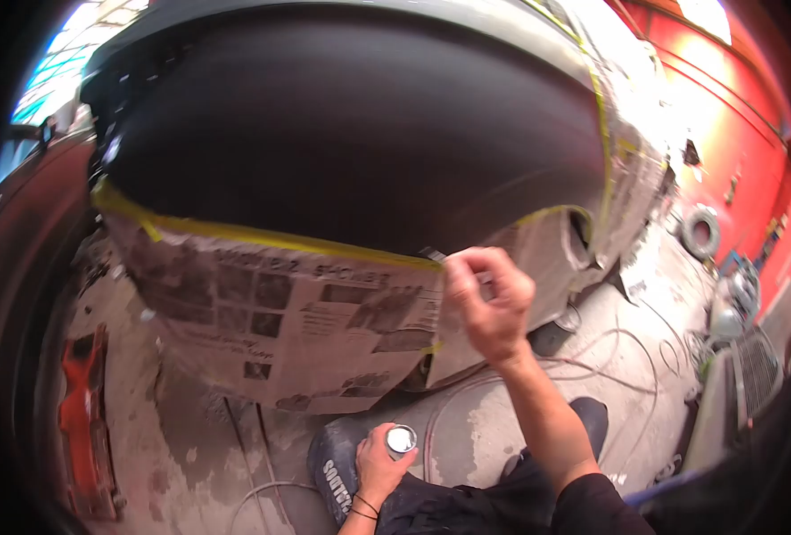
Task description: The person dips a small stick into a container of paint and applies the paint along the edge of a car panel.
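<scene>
My left hand (380, 465) is wrapped round a small round cup (401, 439) with pale contents, held over my knee. My right hand (492, 299) is raised at the lower edge of a dark car panel (351, 134), its thumb and forefinger pinched on a small thin piece too small to name. Beside those fingertips runs yellow masking tape (297, 242), which holds newspaper (262, 312) along the panel's lower edge. More tape and paper surround the wheel arch at the right.
An orange-red metal stand (83, 419) lies at the left beside a dark vehicle (39, 259). Hoses (627, 379) curl over the concrete floor. At the right are a tyre (701, 233), a grille (758, 374) and a red wall (716, 125).
</scene>
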Motion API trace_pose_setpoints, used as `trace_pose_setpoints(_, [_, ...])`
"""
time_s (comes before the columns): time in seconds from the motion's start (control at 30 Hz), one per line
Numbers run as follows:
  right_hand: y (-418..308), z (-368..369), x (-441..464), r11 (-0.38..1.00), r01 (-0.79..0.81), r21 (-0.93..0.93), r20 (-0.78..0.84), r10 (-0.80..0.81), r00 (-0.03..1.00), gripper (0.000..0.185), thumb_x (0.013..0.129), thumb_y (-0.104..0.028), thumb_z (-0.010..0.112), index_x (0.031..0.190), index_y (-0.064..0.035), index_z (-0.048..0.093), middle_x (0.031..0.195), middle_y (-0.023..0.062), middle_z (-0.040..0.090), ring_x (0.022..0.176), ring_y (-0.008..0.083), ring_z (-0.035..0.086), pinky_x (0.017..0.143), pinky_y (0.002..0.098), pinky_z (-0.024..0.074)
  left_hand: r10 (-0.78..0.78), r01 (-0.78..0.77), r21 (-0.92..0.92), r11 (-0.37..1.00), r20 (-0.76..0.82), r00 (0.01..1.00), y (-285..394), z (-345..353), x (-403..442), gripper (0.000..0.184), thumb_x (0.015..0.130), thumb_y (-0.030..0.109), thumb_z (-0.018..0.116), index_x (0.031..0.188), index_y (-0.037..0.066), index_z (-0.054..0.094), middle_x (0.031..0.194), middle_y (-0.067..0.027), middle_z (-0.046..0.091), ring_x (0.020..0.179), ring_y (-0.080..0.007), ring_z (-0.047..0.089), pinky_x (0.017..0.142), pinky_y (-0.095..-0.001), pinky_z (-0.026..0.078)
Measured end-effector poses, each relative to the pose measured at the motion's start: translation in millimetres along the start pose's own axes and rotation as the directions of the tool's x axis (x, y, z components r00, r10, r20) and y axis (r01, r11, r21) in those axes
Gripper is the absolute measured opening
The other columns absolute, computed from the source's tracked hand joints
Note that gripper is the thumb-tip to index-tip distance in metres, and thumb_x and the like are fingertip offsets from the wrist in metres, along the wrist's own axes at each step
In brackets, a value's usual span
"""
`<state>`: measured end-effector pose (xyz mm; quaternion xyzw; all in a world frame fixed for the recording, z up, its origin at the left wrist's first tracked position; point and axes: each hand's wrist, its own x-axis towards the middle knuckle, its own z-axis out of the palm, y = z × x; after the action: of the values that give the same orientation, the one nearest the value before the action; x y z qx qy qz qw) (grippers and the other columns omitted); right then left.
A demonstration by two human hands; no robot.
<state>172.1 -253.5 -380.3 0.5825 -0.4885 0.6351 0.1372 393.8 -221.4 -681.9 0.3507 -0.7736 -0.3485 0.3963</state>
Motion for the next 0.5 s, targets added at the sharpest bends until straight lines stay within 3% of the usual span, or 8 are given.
trace_pose_setpoints(0.1, [-2, -14, -27, 0.996, 0.071, -0.061, 0.160, -0.061, 0.985, 0.010, 0.101, -0.004, 0.086, 0.109, -0.0022, 0.080, 0.096, 0.0105, 0.081, 0.080, 0.0183, 0.081, 0.073, 0.0340, 0.0669, -0.091, 0.096, -0.088, 0.991, 0.060, 0.994, 2, -3, 1, 0.071, 0.077, 0.025, 0.101, 0.138, 0.007, 0.068, 0.127, -0.0174, 0.078, 0.119, -0.0434, 0.074, 0.106, -0.0527, 0.057])
trace_pose_setpoints(0.2, [16, -32, -55, 0.998, 0.033, -0.047, 0.228, -0.021, 0.973, 0.013, 0.101, -0.005, 0.087, 0.111, -0.0033, 0.079, 0.096, 0.0105, 0.080, 0.082, 0.0213, 0.083, 0.071, 0.0356, 0.0669, -0.117, 0.119, -0.098, 0.988, 0.021, 0.993, -1, -2, 0, 0.072, 0.073, 0.019, 0.102, 0.136, 0.007, 0.070, 0.127, -0.0186, 0.077, 0.118, -0.0447, 0.074, 0.105, -0.0531, 0.058])
trace_pose_setpoints(0.27, [28, -49, -71, 0.998, -0.021, -0.064, 0.246, 0.036, 0.969, 0.012, 0.101, -0.006, 0.087, 0.110, -0.0031, 0.080, 0.094, 0.0094, 0.079, 0.081, 0.0205, 0.081, 0.069, 0.0352, 0.0649, -0.190, 0.193, -0.211, 0.958, 0.035, 0.981, 0, -2, 1, 0.073, 0.070, 0.011, 0.101, 0.136, 0.003, 0.071, 0.126, -0.0179, 0.077, 0.121, -0.0392, 0.075, 0.108, -0.0480, 0.058])
trace_pose_setpoints(0.3, [33, -58, -79, 0.997, -0.033, -0.072, 0.243, 0.049, 0.969, 0.010, 0.100, -0.006, 0.087, 0.109, -0.0027, 0.082, 0.091, 0.0085, 0.078, 0.079, 0.0195, 0.079, 0.069, 0.0343, 0.0631, -0.123, 0.125, -0.218, 0.968, 0.021, 0.992, -6, 0, -1, 0.066, 0.077, 0.004, 0.096, 0.136, 0.000, 0.068, 0.121, -0.0148, 0.075, 0.113, -0.0295, 0.074, 0.104, -0.0421, 0.059])
trace_pose_setpoints(0.37, [47, -80, -102, 0.985, -0.129, -0.112, 0.295, 0.157, 0.942, 0.013, 0.103, -0.010, 0.086, 0.111, -0.0023, 0.079, 0.090, 0.0096, 0.077, 0.078, 0.0204, 0.078, 0.068, 0.0340, 0.0622, -0.095, 0.099, -0.150, 0.984, 0.033, 0.995, -9, -1, -1, 0.069, 0.079, -0.002, 0.094, 0.141, 0.001, 0.065, 0.125, -0.0145, 0.074, 0.117, -0.0263, 0.073, 0.108, -0.0405, 0.057])
trace_pose_setpoints(0.43, [62, -101, -130, 0.970, -0.172, -0.171, 0.314, 0.219, 0.924, 0.013, 0.104, -0.011, 0.085, 0.111, -0.0030, 0.078, 0.091, 0.0091, 0.078, 0.078, 0.0201, 0.078, 0.069, 0.0337, 0.0624, -0.241, 0.250, -0.076, 0.965, 0.113, 0.964, 15, -14, 3, 0.071, 0.084, 0.020, 0.102, 0.146, 0.004, 0.070, 0.136, -0.0217, 0.079, 0.127, -0.0408, 0.074, 0.112, -0.0520, 0.056])
trace_pose_setpoints(0.5, [77, -121, -164, 0.941, -0.256, -0.220, 0.306, 0.316, 0.898, 0.014, 0.106, -0.018, 0.082, 0.109, -0.0053, 0.076, 0.090, 0.0111, 0.077, 0.076, 0.0254, 0.078, 0.070, 0.0378, 0.0606, -0.229, 0.232, -0.014, 0.973, 0.119, 0.966, 22, -12, 6, 0.072, 0.083, 0.018, 0.102, 0.145, 0.003, 0.070, 0.135, -0.0221, 0.079, 0.125, -0.0411, 0.074, 0.109, -0.0512, 0.057])
